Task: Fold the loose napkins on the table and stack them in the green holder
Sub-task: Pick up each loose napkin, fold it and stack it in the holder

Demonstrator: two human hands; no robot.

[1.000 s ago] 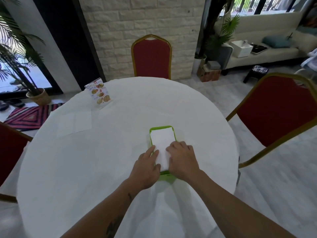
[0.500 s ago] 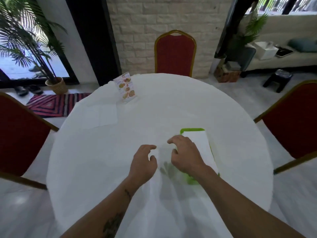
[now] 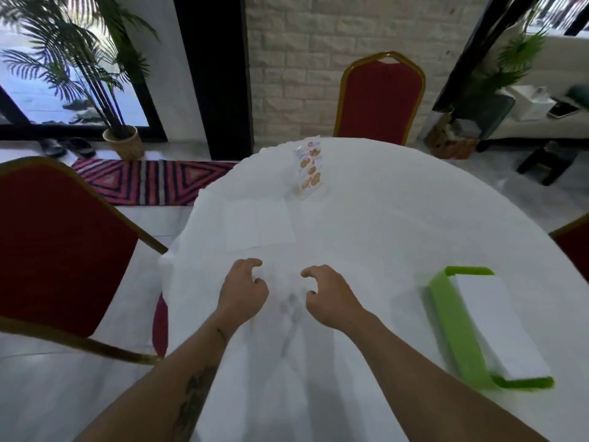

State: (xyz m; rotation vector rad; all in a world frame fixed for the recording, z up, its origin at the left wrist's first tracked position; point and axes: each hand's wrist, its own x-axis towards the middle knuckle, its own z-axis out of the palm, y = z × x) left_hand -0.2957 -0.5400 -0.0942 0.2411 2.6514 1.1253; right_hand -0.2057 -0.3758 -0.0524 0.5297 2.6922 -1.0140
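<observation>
Left hand (image 3: pixel 243 290) and right hand (image 3: pixel 330 296) hover side by side over the near part of the table (image 3: pixel 382 218), fingers loosely curled, palms down, both empty and grasping nothing; a faint grey shadow lies on the cloth between and below them. Loose napkin (image 3: pixel 258 226), at 11 o'clock from the hands and well apart from them: a white square sheet lying flat on the white cloth near the table's left edge, unfolded, with a faint crease line running across it; its outline shows only dimly against the cloth. Holder (image 3: pixel 459 330), at 3 o'clock from the hands near the table's right edge: a bright green, open-topped tray with low walls, long axis running toward 5 o'clock. Inside it lies a stack (image 3: pixel 497 327) of folded white napkins, narrow and rectangular, filling most of the tray and rising slightly above its walls; how many it holds cannot be told. Menu card (image 3: pixel 309 169), at 12 o'clock from the loose napkin and just beside its far right corner: upright, printed with food pictures. Red chairs with gold frames stand at the table's 12 o'clock (image 3: pixel 381 97) and 9 o'clock (image 3: pixel 60 250).
</observation>
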